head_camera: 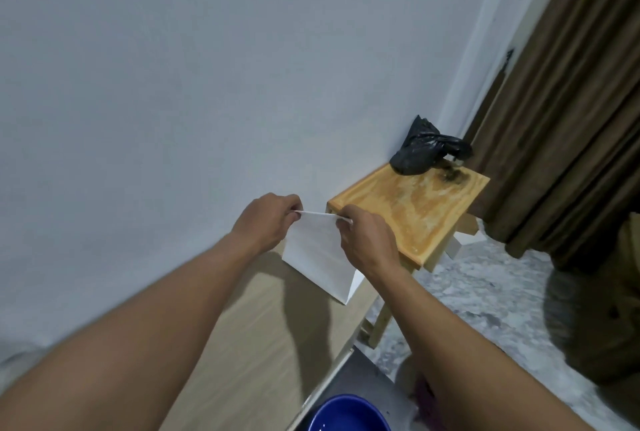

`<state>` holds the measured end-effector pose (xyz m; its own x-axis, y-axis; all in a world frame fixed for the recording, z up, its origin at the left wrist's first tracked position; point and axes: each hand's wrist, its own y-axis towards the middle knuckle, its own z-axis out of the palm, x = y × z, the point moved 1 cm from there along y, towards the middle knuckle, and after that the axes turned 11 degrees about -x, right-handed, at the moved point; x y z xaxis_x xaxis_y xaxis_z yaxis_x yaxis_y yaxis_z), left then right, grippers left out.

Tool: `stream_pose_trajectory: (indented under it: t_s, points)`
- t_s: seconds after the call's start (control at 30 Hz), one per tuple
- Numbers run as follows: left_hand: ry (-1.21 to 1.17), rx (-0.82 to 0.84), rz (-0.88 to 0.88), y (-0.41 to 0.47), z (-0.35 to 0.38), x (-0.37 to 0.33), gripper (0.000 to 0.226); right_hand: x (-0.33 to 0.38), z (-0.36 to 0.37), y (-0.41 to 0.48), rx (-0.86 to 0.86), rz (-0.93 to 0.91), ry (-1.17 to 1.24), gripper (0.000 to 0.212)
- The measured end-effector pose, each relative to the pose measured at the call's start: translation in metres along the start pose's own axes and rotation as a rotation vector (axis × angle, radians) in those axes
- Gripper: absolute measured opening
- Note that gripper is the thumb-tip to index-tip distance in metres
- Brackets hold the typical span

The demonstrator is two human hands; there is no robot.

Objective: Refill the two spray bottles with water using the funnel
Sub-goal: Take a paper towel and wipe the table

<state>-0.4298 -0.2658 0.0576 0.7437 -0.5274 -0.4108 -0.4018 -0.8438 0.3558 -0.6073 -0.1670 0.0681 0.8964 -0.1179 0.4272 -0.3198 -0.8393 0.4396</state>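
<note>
A folded white sheet of paper (317,257) hangs in the air between my two hands, above a pale wooden table top (256,344). My left hand (268,222) pinches its upper left corner. My right hand (367,240) pinches the upper right corner, fingers curled over the top edge. The sheet's lower corner points down to the right. No spray bottle or funnel shows in the head view. A blue bowl (349,413) with water in it sits at the bottom edge, below the table.
A small wooden stool (415,212) stands against the white wall (207,84), with a knotted black plastic bag (424,151) on its far corner. Brown curtains (571,118) hang at the right. The floor (485,299) is grey speckled stone.
</note>
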Motion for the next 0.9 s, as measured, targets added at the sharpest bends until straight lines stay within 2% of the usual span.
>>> stream_pose_trajectory:
  t_s: [0.17, 0.4, 0.63, 0.8, 0.9]
  points:
    - [-0.091, -0.058, -0.124, -0.052, -0.045, 0.014, 0.013, 0.034, -0.008, -0.022, 0.052, -0.042, 0.113, 0.021]
    - [-0.217, -0.253, -0.261, -0.154, -0.116, 0.041, 0.011, 0.117, -0.026, -0.080, 0.067, -0.124, 0.231, 0.022]
    - [-0.249, -0.340, -0.430, -0.269, -0.184, 0.081, 0.007, 0.206, -0.018, -0.144, 0.301, -0.162, 0.366, 0.017]
    - [-0.248, -0.327, -0.608, -0.367, -0.223, 0.126, 0.008, 0.265, 0.007, -0.204, 0.450, -0.163, 0.442, 0.004]
    - [-0.258, -0.352, -0.730, -0.429, -0.243, 0.155, 0.007, 0.299, 0.036, -0.247, 0.549, -0.125, 0.507, 0.010]
